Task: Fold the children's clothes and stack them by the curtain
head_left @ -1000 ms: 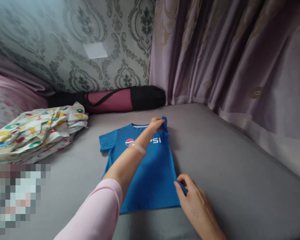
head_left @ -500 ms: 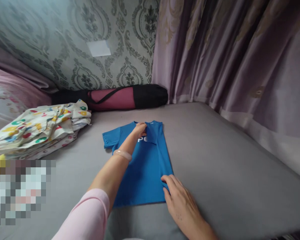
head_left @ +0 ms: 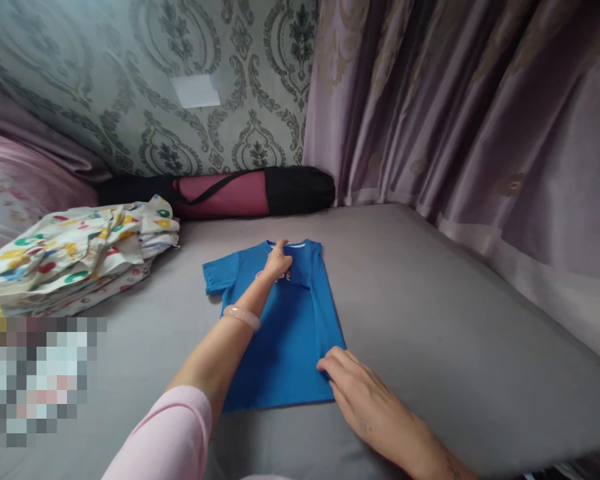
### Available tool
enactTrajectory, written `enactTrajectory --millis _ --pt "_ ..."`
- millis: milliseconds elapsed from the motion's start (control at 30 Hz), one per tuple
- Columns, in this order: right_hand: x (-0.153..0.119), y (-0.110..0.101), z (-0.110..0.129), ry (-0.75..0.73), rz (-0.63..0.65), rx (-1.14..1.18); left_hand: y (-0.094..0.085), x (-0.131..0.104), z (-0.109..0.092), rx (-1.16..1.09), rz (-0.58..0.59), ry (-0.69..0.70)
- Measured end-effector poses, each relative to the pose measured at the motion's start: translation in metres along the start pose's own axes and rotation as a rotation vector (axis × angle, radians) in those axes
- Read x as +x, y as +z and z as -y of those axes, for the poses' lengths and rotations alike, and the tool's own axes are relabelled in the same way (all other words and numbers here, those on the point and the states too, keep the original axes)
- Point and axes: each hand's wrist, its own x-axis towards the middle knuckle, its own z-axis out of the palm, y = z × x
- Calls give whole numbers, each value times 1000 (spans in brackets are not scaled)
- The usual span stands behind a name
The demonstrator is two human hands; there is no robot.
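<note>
A blue T-shirt [head_left: 280, 347] lies front up on the bed, its right side folded inward and its left sleeve spread out. My left hand [head_left: 279, 261] rests on the chest just below the neckline, one finger stretched toward the collar and apart from the others. It partly covers a print, and a pale bangle circles that wrist. At the lower right edge, my right hand [head_left: 357, 390] touches the folded side with bent fingertips. No cloth shows gripped in it; its thumb is partly hidden.
A pile of patterned clothes [head_left: 85, 250] sits on the left of the grey bed sheet [head_left: 455, 333]. Against the patterned wall lies a long black and maroon bag [head_left: 225, 193]. Purple curtains [head_left: 405, 100] hang along the right side. A blurred patch covers the lower left.
My left hand has loosened from a pinch near the collar; its finger now points upward, and the white neckline shows more. My right hand has shifted slightly left over the folded edge.
</note>
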Motion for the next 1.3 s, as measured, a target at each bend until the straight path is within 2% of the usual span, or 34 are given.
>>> enactTrajectory --millis 100,167,233,300,367,433,500,600,667,767,933,1300 --pt "6 -15 -2 -26 110 82 -3 -4 0 143 3 69" --pt "20 -28 -9 -50 233 190 -5 -9 -3 301 -75 131" --pt "46 -42 -25 -43 323 325 -5 -21 -9 475 -160 244" --pt "84 -54 -53 -1 210 362 -4 -40 -17 598 -146 398" --pt "129 -65 -88 17 -9 279 1 -69 -25 659 3 560" --pt "173 -73 -123 78 -146 159 9 -104 -31 690 202 674" --pt "210 -78 -150 149 -209 39 19 -141 -33 706 342 735" --pt "246 -80 -172 97 -192 -72 35 -188 -26 749 366 716" --pt "260 -79 -176 51 -149 -95 43 -208 -15 763 317 691" --pt "272 -76 -177 0 -83 -142 51 -219 1 734 258 668" --pt "281 -77 -176 -39 14 -279 53 -219 12 651 259 669" --pt "299 -87 -153 68 140 -488 55 -216 22 663 293 773"
